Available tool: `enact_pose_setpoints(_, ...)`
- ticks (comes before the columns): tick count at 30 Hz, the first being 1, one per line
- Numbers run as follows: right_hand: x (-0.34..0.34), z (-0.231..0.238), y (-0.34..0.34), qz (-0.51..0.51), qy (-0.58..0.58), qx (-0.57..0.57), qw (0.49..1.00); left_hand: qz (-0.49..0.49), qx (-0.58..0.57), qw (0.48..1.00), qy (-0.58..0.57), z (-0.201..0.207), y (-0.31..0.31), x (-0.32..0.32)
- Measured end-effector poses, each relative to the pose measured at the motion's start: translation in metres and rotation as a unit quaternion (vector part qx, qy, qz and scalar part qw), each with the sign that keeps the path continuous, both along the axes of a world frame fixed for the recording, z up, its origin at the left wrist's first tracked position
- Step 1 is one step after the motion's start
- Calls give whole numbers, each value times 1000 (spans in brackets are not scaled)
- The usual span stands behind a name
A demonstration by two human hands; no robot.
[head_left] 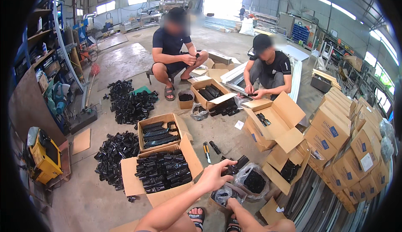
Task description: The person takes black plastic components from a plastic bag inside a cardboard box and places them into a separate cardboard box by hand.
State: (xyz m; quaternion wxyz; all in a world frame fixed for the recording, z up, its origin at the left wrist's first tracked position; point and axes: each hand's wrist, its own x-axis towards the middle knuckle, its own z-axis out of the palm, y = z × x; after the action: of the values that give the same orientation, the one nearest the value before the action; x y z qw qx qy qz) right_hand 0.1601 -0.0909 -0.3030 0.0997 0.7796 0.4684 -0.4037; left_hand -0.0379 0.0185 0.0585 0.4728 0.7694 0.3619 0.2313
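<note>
The short black tubular part point(242, 162) is in the left hand point(217, 175), which holds it between thumb and fingers, above the floor and just beside a clear plastic bag point(240, 178) with small black pieces. The right hand point(231, 202) reaches into a small carton lined with clear film point(220, 195); its fingertips are hidden, so I cannot tell whether they hold something. For this step, I think it is good to grip the part firmly by its side, leave its end free, and lift the right hand slowly, so that the thin film does not catch on the fingers. About edges: the flap point(191, 160) of the large carton with stacked black parts stands near the left forearm, and a yellow-handled utility knife point(206, 151) lies on the concrete, beside another black part point(215, 147), so the left hand should not sweep forward low. On the right, the tilted open carton point(277, 185) limits the way outward. The easier room seems to be upward, above the flaps; the two co-workers crouch well apart, farther ahead.
</note>
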Motion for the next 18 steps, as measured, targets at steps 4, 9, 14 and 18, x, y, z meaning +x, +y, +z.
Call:
enact_pose_setpoints(4,-3,2,1,66,7,9,998,4,-2,1000,4,-4,1,-4)
enact_pose_setpoints(9,14,0,-4,-7,0,54,999,4,-19,1000,-19,-2,2,1)
enact_pose_setpoints(14,-2,42,-18,-530,390,282,698,22,-141,982,-120,-31,16,-5)
enact_pose_setpoints(18,10,116,-12,-577,588,382,418,0,-160,974,-159,-24,17,5)
